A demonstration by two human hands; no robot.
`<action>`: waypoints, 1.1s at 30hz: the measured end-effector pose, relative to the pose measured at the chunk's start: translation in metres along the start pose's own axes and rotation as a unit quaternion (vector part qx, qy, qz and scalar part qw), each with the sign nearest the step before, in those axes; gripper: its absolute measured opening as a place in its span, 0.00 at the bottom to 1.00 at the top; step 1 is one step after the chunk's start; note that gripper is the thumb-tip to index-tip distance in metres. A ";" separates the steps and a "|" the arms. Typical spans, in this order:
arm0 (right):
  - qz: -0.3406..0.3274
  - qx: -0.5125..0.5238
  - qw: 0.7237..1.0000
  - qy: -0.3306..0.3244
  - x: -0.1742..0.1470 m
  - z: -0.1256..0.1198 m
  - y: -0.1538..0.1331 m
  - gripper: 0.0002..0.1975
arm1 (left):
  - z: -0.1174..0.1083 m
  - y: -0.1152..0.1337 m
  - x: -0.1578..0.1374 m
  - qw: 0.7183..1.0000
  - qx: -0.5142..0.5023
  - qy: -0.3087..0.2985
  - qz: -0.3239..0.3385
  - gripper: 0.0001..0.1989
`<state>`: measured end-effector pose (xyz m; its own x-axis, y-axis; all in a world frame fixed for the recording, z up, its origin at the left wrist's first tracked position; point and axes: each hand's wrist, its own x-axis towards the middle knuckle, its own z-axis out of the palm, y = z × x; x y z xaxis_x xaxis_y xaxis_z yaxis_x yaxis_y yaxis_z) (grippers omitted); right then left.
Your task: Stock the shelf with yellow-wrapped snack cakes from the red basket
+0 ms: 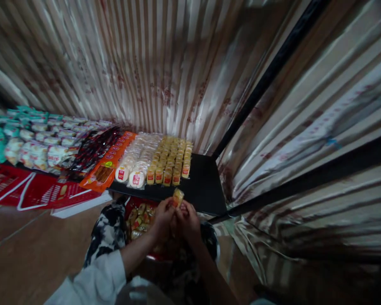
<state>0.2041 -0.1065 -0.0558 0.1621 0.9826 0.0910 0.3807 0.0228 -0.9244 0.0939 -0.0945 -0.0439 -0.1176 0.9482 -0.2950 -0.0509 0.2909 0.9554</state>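
Between my two hands I hold one small wrapped snack cake (178, 195), yellow with a red label, at the front edge of a black shelf (206, 182). The fingers of my left hand (163, 217) pinch it from the left. My right hand (189, 220) closes on its lower right side. Below my hands, a red box (129, 203) sits by my lap with many similar wrapped cakes inside, partly hidden by my forearms. On the shelf just beyond stand rows of matching yellow packets (168, 165), their labels facing me.
Left of the yellow rows lie round white packaged biscuits (136, 179), an orange snack bag (106, 169), dark red packets (98, 146) and white-and-green bags (34, 146). Striped sheeting (165, 63) hangs behind. Black poles (260, 89) frame the right side. A red printed banner (40, 190) hangs at the shelf front.
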 end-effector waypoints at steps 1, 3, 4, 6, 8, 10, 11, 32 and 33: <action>0.002 0.006 1.000 0.021 0.009 -0.002 0.001 0.16 | 0.008 0.006 0.006 1.000 0.013 0.002 0.011 0.17; 0.000 0.011 0.999 0.051 0.029 -0.006 0.006 0.18 | 0.023 0.015 0.017 0.998 0.052 0.015 0.030 0.19; -0.004 0.010 0.998 0.059 0.040 -0.009 0.009 0.19 | 0.029 0.019 0.022 0.997 0.070 0.019 0.037 0.20; -0.014 0.003 0.997 0.071 0.060 -0.014 0.014 0.21 | 0.041 0.024 0.031 0.994 0.095 0.019 0.050 0.22; -0.030 -0.013 0.996 0.078 0.079 -0.016 0.018 0.23 | 0.051 0.025 0.040 0.993 0.101 0.011 0.062 0.23; -0.042 -0.033 0.996 0.078 0.095 -0.016 0.022 0.23 | 0.058 0.025 0.049 0.993 0.094 0.004 0.067 0.22; -0.045 -0.041 0.995 0.074 0.101 -0.015 0.023 0.23 | 0.062 0.024 0.054 0.994 0.088 0.000 0.067 0.22; 0.006 -0.069 0.991 0.111 0.126 0.010 0.037 0.20 | 0.085 0.006 0.088 0.999 0.010 -0.026 0.029 0.20; 0.004 -0.074 0.991 0.111 0.126 0.009 0.037 0.20 | 0.086 0.006 0.088 0.999 0.005 -0.024 0.032 0.20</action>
<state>0.2301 0.0195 -0.0825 0.3549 0.9178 0.1781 0.5054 -0.0281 -0.8625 0.1682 0.0013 -0.0632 -0.0731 0.9696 -0.2334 -0.0356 0.2314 0.9722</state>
